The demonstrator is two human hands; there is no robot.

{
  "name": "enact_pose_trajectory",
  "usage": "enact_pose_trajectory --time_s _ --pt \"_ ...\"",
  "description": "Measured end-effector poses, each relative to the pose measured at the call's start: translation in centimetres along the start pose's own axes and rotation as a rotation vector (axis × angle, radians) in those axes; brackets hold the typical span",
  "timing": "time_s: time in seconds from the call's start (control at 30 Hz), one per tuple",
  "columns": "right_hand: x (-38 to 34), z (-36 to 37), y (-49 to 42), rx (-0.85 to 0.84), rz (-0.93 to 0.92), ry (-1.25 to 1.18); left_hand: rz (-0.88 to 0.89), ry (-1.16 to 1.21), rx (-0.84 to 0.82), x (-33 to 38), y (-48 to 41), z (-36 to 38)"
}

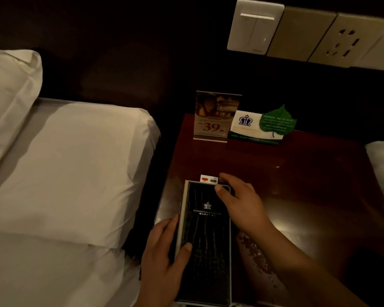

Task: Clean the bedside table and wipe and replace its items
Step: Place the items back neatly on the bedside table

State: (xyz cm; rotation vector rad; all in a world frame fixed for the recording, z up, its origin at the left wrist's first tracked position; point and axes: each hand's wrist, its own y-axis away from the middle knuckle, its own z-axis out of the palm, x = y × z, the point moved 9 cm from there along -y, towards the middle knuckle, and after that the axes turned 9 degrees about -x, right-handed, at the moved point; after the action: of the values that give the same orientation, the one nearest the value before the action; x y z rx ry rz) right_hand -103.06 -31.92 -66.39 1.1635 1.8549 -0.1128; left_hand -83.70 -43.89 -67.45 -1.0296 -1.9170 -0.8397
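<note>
Before two signs (pixel 213 117) (pixel 262 127), left hand (pixel 162 258) and right hand (pixel 242 202) grip one folder (pixel 205 240).

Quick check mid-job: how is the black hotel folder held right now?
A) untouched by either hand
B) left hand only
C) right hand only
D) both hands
D: the left hand grips the black hotel folder along its left edge, and the right hand pinches its top right corner.
</note>
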Motion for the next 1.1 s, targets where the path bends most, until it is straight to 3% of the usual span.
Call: enact_pose_trajectory --time_s 0.33,0.63,0.8,0.97,1.1 --pt "4.6 4.3 10.9 0.148 0.160 -0.559 -0.030 0.042 -0.024 -0.1 0.2 -0.3" --pt "4.2 7.0 13.2 0.254 0.154 -0.458 -0.050 0.193 -0.118 -0.2 0.6 -0.6" --pt "5.1 7.4 12.8 0.242 0.187 -0.535 -0.038 0.124 -0.196 0.5 0.7 0.1" --pt "4.7 7.8 13.0 0.247 0.174 -0.493 0.042 0.024 -0.168 1.4 0.9 -0.2" --pt "4.0 7.7 13.2 0.241 0.141 -0.427 0.035 0.017 -0.035 1.0 1.6 -1.5"
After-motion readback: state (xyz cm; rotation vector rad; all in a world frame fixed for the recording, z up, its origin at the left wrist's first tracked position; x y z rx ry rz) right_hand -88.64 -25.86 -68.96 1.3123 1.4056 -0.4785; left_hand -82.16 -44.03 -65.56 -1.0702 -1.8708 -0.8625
